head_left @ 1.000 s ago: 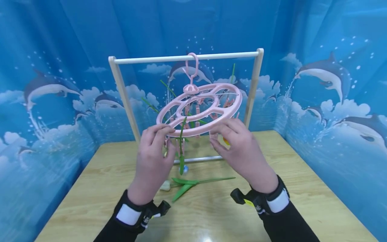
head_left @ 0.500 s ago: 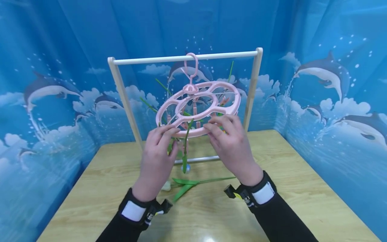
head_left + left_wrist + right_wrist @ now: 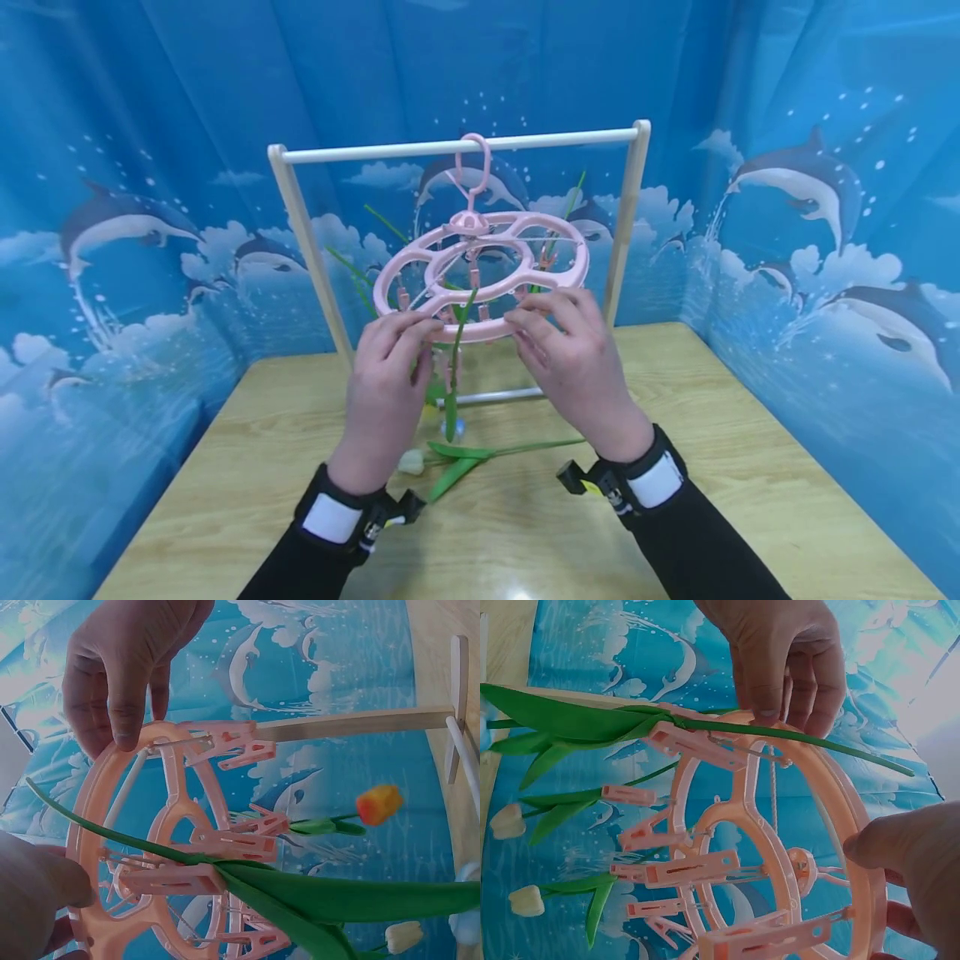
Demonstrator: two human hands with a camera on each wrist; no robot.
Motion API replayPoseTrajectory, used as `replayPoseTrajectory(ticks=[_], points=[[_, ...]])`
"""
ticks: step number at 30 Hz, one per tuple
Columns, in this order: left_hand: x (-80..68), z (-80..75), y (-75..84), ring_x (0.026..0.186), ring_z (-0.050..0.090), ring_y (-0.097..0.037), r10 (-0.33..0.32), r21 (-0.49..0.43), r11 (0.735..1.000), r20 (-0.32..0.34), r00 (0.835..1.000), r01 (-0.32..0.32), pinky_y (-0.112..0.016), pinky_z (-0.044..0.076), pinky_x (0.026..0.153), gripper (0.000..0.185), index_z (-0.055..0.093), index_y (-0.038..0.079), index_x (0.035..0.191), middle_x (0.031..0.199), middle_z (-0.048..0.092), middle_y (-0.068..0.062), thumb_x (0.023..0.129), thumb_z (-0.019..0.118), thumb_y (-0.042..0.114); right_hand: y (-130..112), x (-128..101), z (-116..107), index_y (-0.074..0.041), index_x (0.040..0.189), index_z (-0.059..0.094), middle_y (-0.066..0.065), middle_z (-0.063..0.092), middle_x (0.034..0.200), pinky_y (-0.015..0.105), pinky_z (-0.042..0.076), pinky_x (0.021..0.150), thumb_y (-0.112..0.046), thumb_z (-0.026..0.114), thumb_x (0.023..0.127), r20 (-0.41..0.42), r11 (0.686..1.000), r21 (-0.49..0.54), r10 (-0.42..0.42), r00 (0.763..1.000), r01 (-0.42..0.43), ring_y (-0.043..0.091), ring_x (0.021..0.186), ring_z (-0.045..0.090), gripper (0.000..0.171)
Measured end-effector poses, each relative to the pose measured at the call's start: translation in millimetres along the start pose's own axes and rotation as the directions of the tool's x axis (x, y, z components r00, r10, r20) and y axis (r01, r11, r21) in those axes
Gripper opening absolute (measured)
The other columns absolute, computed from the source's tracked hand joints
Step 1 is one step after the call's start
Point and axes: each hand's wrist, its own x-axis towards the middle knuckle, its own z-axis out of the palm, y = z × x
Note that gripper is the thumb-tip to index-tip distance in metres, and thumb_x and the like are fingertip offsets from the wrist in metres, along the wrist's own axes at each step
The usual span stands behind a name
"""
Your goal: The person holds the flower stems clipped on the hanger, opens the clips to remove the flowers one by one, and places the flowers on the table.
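Note:
A pink oval clip hanger (image 3: 570,275) hangs by its hook from a rack's white top bar. My left hand (image 3: 382,383) grips the front left of its rim, and my right hand (image 3: 573,358) grips the front right, thumbs and fingers either side of it. Between them, a clothes peg (image 3: 172,880) holds a green-leaved stem (image 3: 832,748) that crosses the rim, flower end down. Other pegs hold flowers head down: an orange-yellow tulip (image 3: 379,805) and white tulips (image 3: 526,901).
A white tulip (image 3: 411,462) with green leaves lies on the wooden table (image 3: 510,533) below the hanger. The rack's wooden posts (image 3: 628,225) stand left and right of the hanger. A blue dolphin-print curtain (image 3: 810,100) encloses the back and sides.
My right hand has moved left from the rim's right side to its front and now holds it there. The hanger has turned and shifted slightly left, its stems swinging along.

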Motion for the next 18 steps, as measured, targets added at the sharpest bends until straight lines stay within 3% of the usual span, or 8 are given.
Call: replayPoseTrajectory(ticks=[7,13,18], points=[[-1.6,-2.9,-0.8,0.125,0.069,-0.032,0.047,-0.007,0.999,-0.013,0.999,-0.047,-0.045,0.059,0.114,0.027,0.081,0.009,0.123,0.127,0.079,-0.011,0.098,0.079,-0.002,-6,0,0,-0.007,0.111,0.08,0.015,0.075,0.119,0.05,0.059,0.101,-0.005,0.088,0.09,0.028,0.999,-0.02,0.034,0.999,-0.034,0.04,0.116,0.065,0.023],[-2.0,-3.9,2.2,0.123,0.07,-0.034,0.066,0.009,0.998,-0.031,0.997,-0.066,-0.048,0.06,0.114,0.027,0.081,0.009,0.121,0.125,0.079,-0.013,0.096,0.081,-0.001,-14,-2,2,-0.01,0.118,0.079,0.015,0.076,0.123,0.051,0.061,0.099,-0.007,0.092,0.086,0.021,0.999,-0.042,0.011,1.0,-0.01,0.041,0.117,0.065,0.035],[-2.6,-5.0,4.2,0.125,0.069,-0.035,0.09,0.031,0.996,-0.036,0.995,-0.089,-0.048,0.059,0.114,0.03,0.081,0.01,0.123,0.126,0.078,-0.013,0.096,0.079,-0.003,-20,-2,5,-0.008,0.115,0.081,0.015,0.078,0.116,0.049,0.062,0.094,-0.007,0.09,0.09,0.001,0.999,-0.045,0.006,1.0,-0.006,0.038,0.11,0.068,0.027]])
